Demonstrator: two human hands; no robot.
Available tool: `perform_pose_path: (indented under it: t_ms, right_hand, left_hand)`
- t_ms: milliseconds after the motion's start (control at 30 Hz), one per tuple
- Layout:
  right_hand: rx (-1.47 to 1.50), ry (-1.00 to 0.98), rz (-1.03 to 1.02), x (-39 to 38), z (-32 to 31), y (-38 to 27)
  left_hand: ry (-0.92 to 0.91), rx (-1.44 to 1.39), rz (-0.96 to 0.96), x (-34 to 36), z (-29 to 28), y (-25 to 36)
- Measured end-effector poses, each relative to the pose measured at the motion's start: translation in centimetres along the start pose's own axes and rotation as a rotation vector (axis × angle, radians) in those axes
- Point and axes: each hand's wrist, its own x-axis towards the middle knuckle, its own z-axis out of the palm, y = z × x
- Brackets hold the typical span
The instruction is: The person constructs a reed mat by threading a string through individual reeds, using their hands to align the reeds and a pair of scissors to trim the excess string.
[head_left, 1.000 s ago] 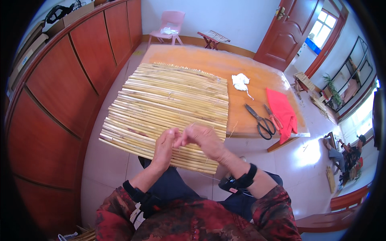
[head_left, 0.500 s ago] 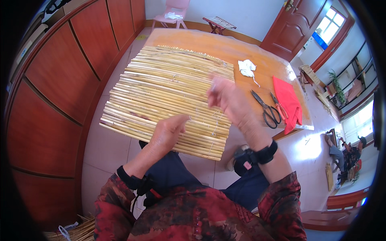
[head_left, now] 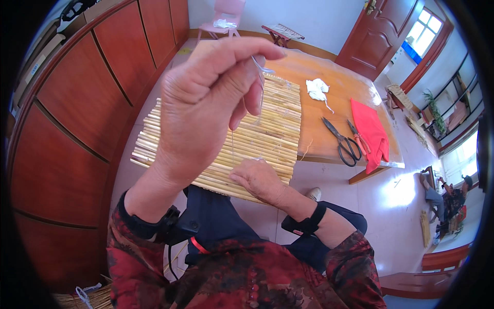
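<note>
A mat of pale yellow reed stalks point(head_left: 280, 123), bound in rows with thin thread, lies partly on the wooden table and juts over its near edge above my lap. My left hand point(head_left: 198, 100) is raised high over the mat, close to the camera, hiding much of its left and far part. Its fingers are closed on a thin pale thread point(head_left: 261, 95). Another stretch of thread drops from below this hand toward the mat's near part. There my right hand point(head_left: 260, 177) rests on the stalks, fingers curled together; what they grip is hidden.
On the wooden table point(head_left: 327, 141) are a crumpled white cloth point(head_left: 317, 88), black scissors point(head_left: 342, 141), red-handled pliers point(head_left: 358, 136) and a red cloth point(head_left: 368, 126). Red-brown cabinets point(head_left: 67, 98) line the left. A pink chair point(head_left: 226, 13) stands beyond. Another person point(head_left: 453, 195) sits far right.
My left hand has risen from the mat toward the camera, with thread in its fingers. My right hand has come down and leftward onto the mat's near part.
</note>
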Motion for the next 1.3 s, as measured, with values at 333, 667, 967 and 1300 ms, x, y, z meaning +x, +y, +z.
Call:
perform_pose_path:
  t_ms: [333,667,967,1300]
  right_hand:
    - [1.298,0.305,-0.071,0.2,-9.5,-3.7]
    - [1.447,0.407,-0.187,1.7,-14.6,-4.3]
    - [0.886,0.127,0.326,0.2,-1.0,1.8]
    - [0.308,0.162,-0.078,-1.7,1.8,1.8]
  left_hand:
    - [-0.025,-0.102,-0.602,-7.2,-2.1,-6.9]
    - [-0.252,0.181,-0.478,-9.0,-0.2,-8.2]
    - [-0.105,0.019,-0.652,-8.0,-2.4,-8.6]
    - [0.114,-0.248,-0.158,0.9,-4.8,-0.4]
